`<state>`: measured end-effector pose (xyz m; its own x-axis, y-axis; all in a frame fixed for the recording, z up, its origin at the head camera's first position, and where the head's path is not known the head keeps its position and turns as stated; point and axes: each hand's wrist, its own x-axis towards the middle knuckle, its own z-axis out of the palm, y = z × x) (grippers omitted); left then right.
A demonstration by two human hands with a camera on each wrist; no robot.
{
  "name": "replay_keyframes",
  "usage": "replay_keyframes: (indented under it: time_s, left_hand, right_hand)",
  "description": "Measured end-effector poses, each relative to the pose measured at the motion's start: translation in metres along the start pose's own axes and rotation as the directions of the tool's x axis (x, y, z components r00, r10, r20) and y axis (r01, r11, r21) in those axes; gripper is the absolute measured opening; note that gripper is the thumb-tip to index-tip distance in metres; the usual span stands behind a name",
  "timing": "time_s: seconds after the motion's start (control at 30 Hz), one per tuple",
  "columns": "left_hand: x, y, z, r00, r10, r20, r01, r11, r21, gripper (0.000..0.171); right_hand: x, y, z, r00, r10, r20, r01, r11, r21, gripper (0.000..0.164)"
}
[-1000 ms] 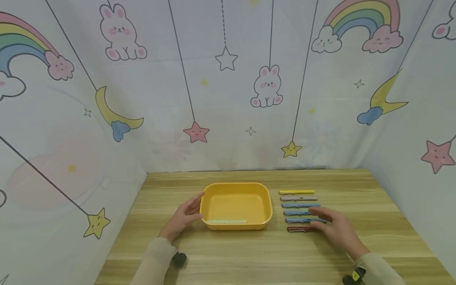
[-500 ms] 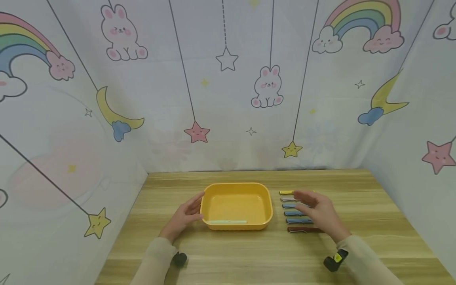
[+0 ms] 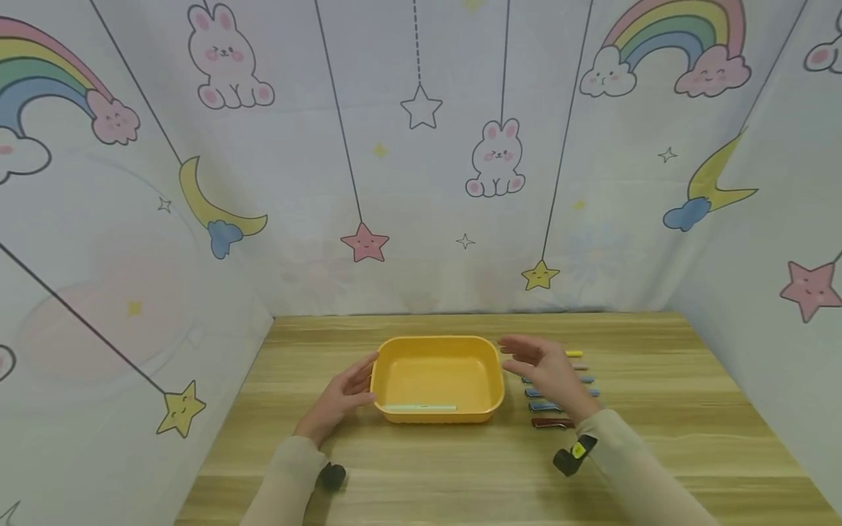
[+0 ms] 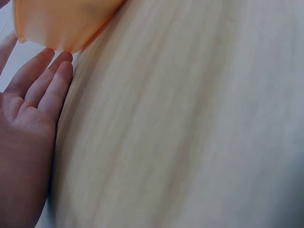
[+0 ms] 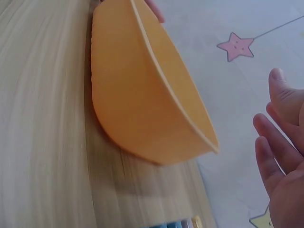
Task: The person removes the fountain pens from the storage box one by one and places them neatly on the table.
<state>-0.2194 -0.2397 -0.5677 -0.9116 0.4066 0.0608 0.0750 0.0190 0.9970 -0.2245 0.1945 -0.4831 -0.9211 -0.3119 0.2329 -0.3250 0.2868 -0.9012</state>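
A yellow rectangular basin (image 3: 442, 418) stands on the table, a pale green pen (image 3: 421, 408) lying inside along its front wall. My left hand (image 3: 342, 398) is at the basin's left end; in the left wrist view its straight fingers meet the basin's wall (image 4: 66, 23). Just off the right rim, my right hand (image 3: 542, 371) is raised with relaxed fingers spread and nothing held. The right wrist view shows a gap between this hand (image 5: 285, 147) and the basin. Below it lies a column of pens, partly hidden: a yellow pen (image 3: 574, 353), several blue ones and a dark red pen (image 3: 551, 423).
The wood-grain table (image 3: 447, 475) ends at the back and sides against a white curtain (image 3: 421, 190) printed with bunnies, stars and rainbows. Each wrist wears a small black camera; one (image 3: 572, 456) shows at the right sleeve.
My right hand has moved left from over the pens to the basin's right rim, still without a pen. My left hand has stayed at the basin's left end.
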Motion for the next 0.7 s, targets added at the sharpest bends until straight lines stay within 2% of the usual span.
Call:
replay_keyframes:
  time_s: [0.17, 0.37, 0.53, 0.7]
  left_hand:
    - [0.000, 0.000, 0.000, 1.000, -0.003, 0.004, 0.003, 1.000, -0.003, 0.080]
    - [0.001, -0.001, -0.001, 1.000, 0.005, 0.005, -0.005, 1.000, 0.003, 0.080]
    - [0.000, -0.001, -0.001, 1.000, 0.009, 0.010, -0.009, 1.000, -0.001, 0.080]
    - [-0.001, -0.001, -0.001, 1.000, 0.013, 0.014, -0.013, 1.000, -0.003, 0.080]
  right_hand:
    - [0.013, -0.004, 0.020, 0.997, 0.009, 0.077, -0.012, 0.999, 0.033, 0.046]
    - [0.024, -0.005, 0.047, 0.985, 0.015, 0.172, -0.014, 1.000, -0.005, 0.044]
    - [0.030, -0.005, 0.065, 0.960, 0.027, 0.277, -0.013, 0.999, -0.050, 0.048]
    - [0.037, -0.007, 0.080, 0.930, 0.005, 0.367, 0.032, 0.995, -0.096, 0.050]
